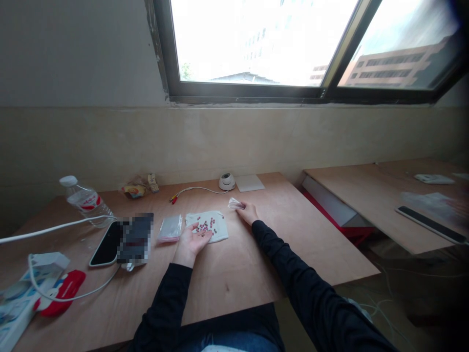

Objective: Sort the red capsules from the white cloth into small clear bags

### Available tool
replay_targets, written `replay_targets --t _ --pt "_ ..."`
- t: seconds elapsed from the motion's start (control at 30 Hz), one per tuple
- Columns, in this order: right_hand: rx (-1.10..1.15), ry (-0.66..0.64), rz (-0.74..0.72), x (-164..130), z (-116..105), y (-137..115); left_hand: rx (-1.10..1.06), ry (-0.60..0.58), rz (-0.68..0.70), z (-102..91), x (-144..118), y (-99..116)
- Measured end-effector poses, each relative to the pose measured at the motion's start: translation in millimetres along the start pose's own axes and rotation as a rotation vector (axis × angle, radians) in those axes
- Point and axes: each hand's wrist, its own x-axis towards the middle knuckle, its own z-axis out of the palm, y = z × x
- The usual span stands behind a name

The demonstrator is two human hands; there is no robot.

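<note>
My left hand (192,241) is turned palm up at the near left edge of a white sheet or flat bag (220,235). Its fingers are apart, and I see nothing gripped in them. Many small dark red pieces (205,225), like beads, lie scattered on the white sheet just beyond the fingers. My right hand (248,213) is closed on a small clear plastic bag (234,203), held to the right of the sheet. A stack of clear plastic bags (170,229) lies left of my left hand.
A white dome camera (226,181) with a cable and a white card (249,183) sit at the back. Leftward are a phone (106,247), a blurred dark device (135,239), a water bottle (86,200) and a power strip (16,313). Another table (351,190) stands right.
</note>
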Motion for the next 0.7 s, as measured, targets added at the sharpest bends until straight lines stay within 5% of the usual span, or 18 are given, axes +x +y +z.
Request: replay_targets --t 0.53,0.7 --pt "0.217 -0.196 0.076 -26 13 -51 0.043 -0.016 0.031 -0.7 -3 -5" --pt "0.268 -0.234 0.042 -29 3 -57 0.073 -0.066 0.058 -4.6 -2 -4"
